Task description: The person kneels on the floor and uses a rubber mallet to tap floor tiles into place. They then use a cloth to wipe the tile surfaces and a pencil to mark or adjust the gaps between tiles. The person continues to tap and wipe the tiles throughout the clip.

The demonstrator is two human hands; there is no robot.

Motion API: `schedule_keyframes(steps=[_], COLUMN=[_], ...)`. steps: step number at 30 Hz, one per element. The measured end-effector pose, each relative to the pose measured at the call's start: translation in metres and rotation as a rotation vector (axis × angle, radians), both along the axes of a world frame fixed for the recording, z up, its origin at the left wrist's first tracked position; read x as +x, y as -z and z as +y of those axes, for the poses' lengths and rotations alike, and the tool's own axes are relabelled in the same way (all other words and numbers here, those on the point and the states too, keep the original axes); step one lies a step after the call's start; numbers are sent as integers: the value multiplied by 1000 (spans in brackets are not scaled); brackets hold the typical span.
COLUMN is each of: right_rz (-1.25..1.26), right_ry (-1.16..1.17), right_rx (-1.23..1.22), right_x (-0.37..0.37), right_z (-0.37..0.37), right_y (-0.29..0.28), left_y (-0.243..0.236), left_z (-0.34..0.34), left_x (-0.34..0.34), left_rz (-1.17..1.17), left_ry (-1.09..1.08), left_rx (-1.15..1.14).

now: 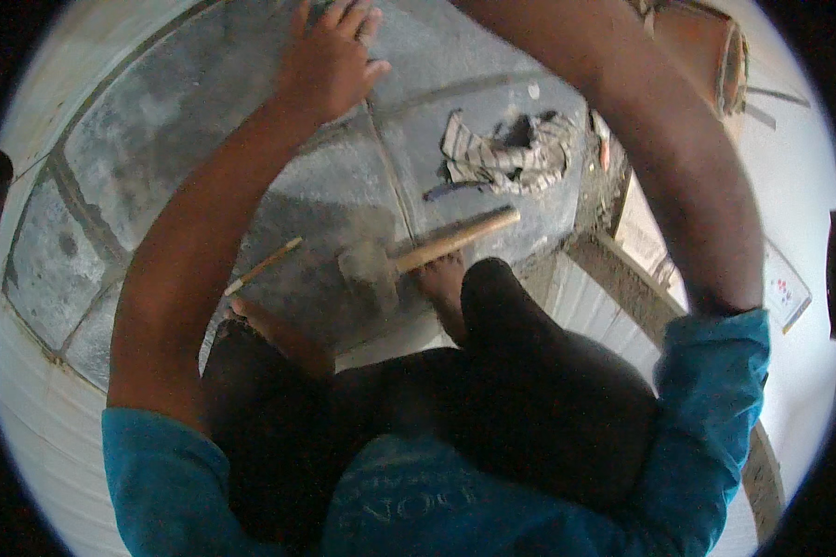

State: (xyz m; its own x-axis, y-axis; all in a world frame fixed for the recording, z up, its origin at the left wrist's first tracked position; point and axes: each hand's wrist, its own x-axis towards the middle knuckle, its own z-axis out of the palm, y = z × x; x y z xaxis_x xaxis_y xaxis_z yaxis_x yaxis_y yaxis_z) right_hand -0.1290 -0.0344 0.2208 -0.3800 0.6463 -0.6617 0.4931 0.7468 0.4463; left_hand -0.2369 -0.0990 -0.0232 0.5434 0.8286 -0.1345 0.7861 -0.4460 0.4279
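Observation:
Near the top edge my left hand [330, 60] lies on the grey stone-look floor tiles [251, 84], fingers spread, holding nothing; some fingertips are cut off by the edge. My right forearm [641, 111] reaches up and across to the top edge, and its hand is out of the frame. Between my bare feet lies a mallet [460, 239] with a wooden handle and a dusty, blurred pale head. A thin pale stick [265, 266] rests on the tiles beside my left forearm. Further right is a crumpled striped cloth [511, 158].
Joint lines run between the tiles. Right of them is a strip of rubble [599, 181] and a grey ledge [632, 278]. A reddish-brown container [701, 51] sits at the upper right. White ribbed sheeting [585, 306] shows near my right knee, and a white printed packet [785, 288] lies far right.

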Motion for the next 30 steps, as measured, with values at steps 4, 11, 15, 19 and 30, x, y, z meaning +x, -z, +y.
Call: schedule_keyframes(steps=[4,11,15,19,30], right_rz=[-102,60,491,593,742], right_ry=[-84,435,1216,1419,1686], right_rx=[126,317,411,811,1003], right_x=[11,137,264,366,402], right_z=[4,-51,-169,-303,-406], right_y=[-21,-54,0,112,218], left_y=[3,-7,-14,-16,-29], left_z=[-2,1,4,7,13], left_x=[-3,-4,-3,-2,-4], left_rz=[100,132,168,191,294], left_ry=[52,53,48,68,134], left_rx=[301,219,172,202,177])
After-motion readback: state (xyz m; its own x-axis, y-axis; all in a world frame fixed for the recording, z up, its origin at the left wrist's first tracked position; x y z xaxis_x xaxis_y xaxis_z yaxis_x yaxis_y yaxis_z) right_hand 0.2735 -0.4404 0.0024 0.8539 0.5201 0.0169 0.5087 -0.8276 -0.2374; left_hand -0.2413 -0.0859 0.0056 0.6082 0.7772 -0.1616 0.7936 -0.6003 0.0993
